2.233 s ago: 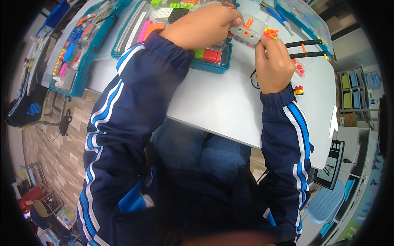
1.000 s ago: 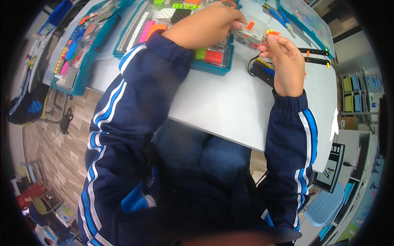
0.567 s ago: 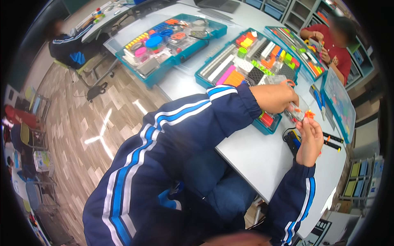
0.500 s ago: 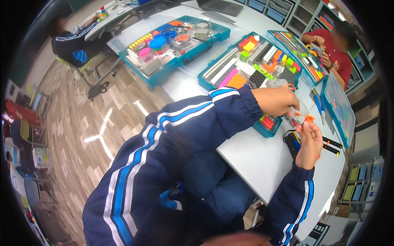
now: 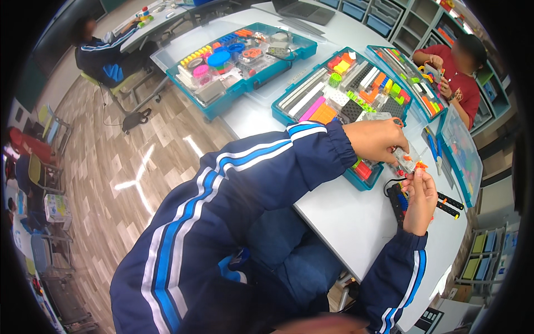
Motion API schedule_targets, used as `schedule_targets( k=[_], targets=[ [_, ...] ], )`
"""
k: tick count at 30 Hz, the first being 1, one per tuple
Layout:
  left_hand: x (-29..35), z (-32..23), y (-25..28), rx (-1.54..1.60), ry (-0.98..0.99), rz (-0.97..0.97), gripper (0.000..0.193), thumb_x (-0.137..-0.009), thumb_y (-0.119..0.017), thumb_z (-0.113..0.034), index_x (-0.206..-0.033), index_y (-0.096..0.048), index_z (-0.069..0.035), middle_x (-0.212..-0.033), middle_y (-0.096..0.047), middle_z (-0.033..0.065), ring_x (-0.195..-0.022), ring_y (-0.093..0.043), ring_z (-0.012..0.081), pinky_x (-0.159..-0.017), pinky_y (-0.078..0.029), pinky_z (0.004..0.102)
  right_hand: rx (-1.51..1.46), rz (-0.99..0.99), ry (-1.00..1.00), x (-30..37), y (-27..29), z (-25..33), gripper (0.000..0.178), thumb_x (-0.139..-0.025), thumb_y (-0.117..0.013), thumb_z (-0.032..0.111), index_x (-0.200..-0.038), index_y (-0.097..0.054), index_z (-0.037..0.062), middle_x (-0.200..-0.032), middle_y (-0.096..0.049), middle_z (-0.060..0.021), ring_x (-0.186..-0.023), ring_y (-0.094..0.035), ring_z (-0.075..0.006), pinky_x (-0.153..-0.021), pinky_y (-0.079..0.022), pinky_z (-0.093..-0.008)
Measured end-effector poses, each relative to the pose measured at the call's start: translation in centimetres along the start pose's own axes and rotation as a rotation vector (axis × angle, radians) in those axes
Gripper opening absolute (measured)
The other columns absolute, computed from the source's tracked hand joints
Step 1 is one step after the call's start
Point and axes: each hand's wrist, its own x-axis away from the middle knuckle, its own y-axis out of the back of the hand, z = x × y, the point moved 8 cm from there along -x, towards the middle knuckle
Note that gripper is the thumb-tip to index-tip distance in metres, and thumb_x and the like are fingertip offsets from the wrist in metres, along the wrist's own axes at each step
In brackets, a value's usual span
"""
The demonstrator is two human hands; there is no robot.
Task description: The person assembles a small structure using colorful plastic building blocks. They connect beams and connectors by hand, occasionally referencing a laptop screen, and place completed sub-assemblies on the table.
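Note:
My left hand point(image 5: 379, 139) reaches over the front edge of a teal parts box and grips a light grey building-kit block point(image 5: 401, 157) with orange pegs on it. Its fingers close round the block's upper end. Just below, the fingertips of my right hand point(image 5: 421, 201) pinch together beside a small orange connector point(image 5: 421, 165) at the block's lower end. Whether the connector is fixed to the block is unclear. Under and beside my right hand lies an assembly of black beams point(image 5: 448, 205) with small yellow ends. Its dark left part point(image 5: 397, 201) is partly covered by that hand.
The teal box point(image 5: 278, 115) holds sorted colourful bricks, beams and plates. Another parts box point(image 5: 208, 110) stands at left. Blue-handled tools point(image 5: 434, 147) lie near a clear lid point(image 5: 460, 158). Across the white table point(image 5: 339, 222), a person in red point(image 5: 464, 83) handles a small assembly.
The grey block has turned in my hands, so more of its face shows. My right fingertips have shifted slightly lower on the orange connector. The whole view has moved a little.

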Motion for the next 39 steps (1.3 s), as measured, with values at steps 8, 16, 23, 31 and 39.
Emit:
schedule_targets(
  k=[8,16,23,31,39],
  targets=[
    [0.3,-0.3,-0.1,-0.093,0.027,0.012,0.033,-0.075,-0.074,-0.021,-0.103,-0.069,-0.003,-0.09,-0.07,0.0128,-0.08,-0.066,0.0284,-0.071,-0.052,0.0361,0.013,-0.045,0.02,0.2,0.1,0.1,0.02,-0.093,-0.061,0.013,-0.106,-0.056,-0.0006,-0.081,-0.062,-0.0054,-0.07,-0.057,-0.0092,-0.062,-0.044,-0.0218],
    [0.2,-0.6,-0.4,-0.058,-0.015,0.024,0.034,-0.073,-0.076,-0.02,-0.101,-0.07,-0.002,-0.089,-0.07,0.0145,-0.079,-0.067,0.0291,-0.07,-0.052,0.036,-0.004,-0.025,0.048,0.2,0.1,-0.1,0.02,-0.09,-0.061,0.007,-0.107,-0.054,0.0013,-0.077,-0.06,-0.0015,-0.066,-0.052,-0.0074,-0.061,-0.04,-0.0198],
    [-0.1,-0.4,-1.1,-0.035,-0.024,0.031,0.037,-0.073,-0.078,-0.018,-0.103,-0.07,0.001,-0.094,-0.07,0.0178,-0.08,-0.067,0.0278,-0.073,-0.054,0.0332,-0.052,-0.051,0.084,0.1,0.9,-0.8,0.018,-0.087,-0.062,0.004,-0.102,-0.053,0.0054,-0.076,-0.059,0.001,-0.067,-0.049,-0.0054,-0.06,-0.037,-0.0195],
    [-0.1,-0.3,-1.6,-0.03,-0.005,0.058,0.037,-0.072,-0.08,-0.017,-0.102,-0.07,0.002,-0.097,-0.07,0.0169,-0.08,-0.067,0.0262,-0.073,-0.054,0.0313,-0.064,-0.027,0.093,0.2,0.5,-0.7,0.017,-0.085,-0.059,-0.001,-0.098,-0.052,0.0079,-0.075,-0.058,0.0023,-0.065,-0.045,-0.0039,-0.057,-0.034,-0.0194],
    [-0.2,0.0,-1.3,0.02,-0.021,0.063,0.037,-0.072,-0.08,-0.02,-0.102,-0.071,-0.001,-0.093,-0.071,0.0149,-0.077,-0.066,0.0239,-0.071,-0.053,0.0307,0.004,0.063,0.061,-0.1,0.4,-0.1,0.013,-0.087,-0.059,0.003,-0.099,-0.053,0.0069,-0.076,-0.06,-0.0007,-0.061,-0.045,-0.0049,-0.057,-0.034,-0.0193]
  ],
)
